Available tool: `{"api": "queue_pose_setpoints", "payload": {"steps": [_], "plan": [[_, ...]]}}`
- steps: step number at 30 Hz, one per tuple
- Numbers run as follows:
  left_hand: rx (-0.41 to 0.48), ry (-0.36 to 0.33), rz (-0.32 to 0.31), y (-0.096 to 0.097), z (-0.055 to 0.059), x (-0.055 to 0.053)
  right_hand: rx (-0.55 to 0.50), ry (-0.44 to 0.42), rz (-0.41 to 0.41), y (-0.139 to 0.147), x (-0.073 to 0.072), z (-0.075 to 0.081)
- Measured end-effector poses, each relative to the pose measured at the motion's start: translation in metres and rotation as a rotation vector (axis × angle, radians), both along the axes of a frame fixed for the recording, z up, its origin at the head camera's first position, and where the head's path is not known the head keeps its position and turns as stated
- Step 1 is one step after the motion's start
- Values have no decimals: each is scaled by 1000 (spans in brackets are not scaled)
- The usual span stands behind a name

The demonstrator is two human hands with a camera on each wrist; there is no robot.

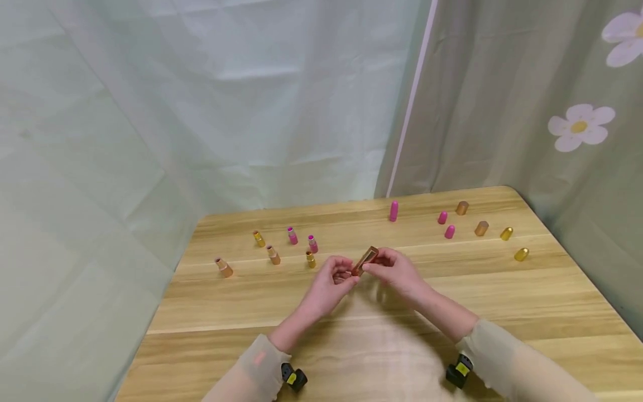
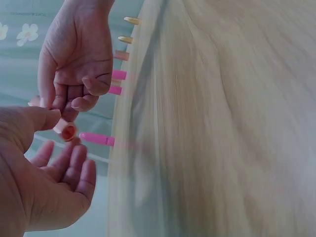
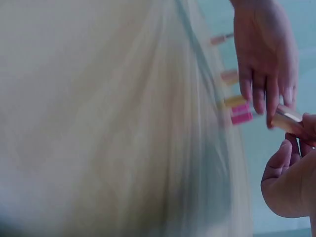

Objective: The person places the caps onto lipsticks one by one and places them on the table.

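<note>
Fingers of the right hand [image 1: 399, 273] clamp the copper tube [image 1: 366, 258]; those of the left hand [image 1: 326, 287] spread loosely beside one end, contact unclear. Above the table [image 1: 211, 307], it looks light, stiff, slick: best pinched mid-barrel.

The tabletop [image 1: 241, 312] showed wood grain under a smooth finish, with a soft sheen toward the near edge. The copper-toned tube [image 1: 365, 260], centre, looked metallic and glossy. The gold caps [image 1: 522, 254], far right, appeared metallic and shiny; the copper-toned caps [image 1: 481, 228] beside them had a duller metallic look. The pink tube [image 1: 394, 211], far side, resembled smooth plastic. The gold bases [image 1: 311, 259], left, had a bright metallic finish. The curtain [image 1: 281, 111] was creased, matt cloth; the sleeves [image 1: 492, 346], near, were thin, matt fabric.
</note>
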State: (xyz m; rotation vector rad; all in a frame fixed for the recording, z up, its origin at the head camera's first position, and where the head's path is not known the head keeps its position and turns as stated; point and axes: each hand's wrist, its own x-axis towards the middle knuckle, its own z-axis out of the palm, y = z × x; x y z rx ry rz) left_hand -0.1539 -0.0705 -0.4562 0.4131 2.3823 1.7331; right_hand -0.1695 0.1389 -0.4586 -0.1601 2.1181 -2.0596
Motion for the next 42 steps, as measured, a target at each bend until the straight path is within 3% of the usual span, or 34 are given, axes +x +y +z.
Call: {"api": "queue_pose_setpoints", "payload": {"steps": [5, 10, 15, 21, 29, 36, 42], "plan": [[-202, 91, -31, -8, 2, 4, 158, 119, -69, 8, -23, -3], [-446, 254, -35, -14, 5, 8, 334, 198, -121, 16, -42, -6], [-637, 431, -76, -20, 8, 10, 445, 239, -137, 19, -51, -9], [-817, 551, -161, -27, 8, 13, 524, 251, -131, 18, -61, -14], [-933, 660, -265, -31, 6, 20, 600, 238, -131, 12, -82, -17], [-960, 684, -265, -35, 3, 24, 604, 218, -145, 1, -104, -17], [-948, 658, -251, -37, 3, 25, 625, 199, -192, -8, -122, -14]]}}
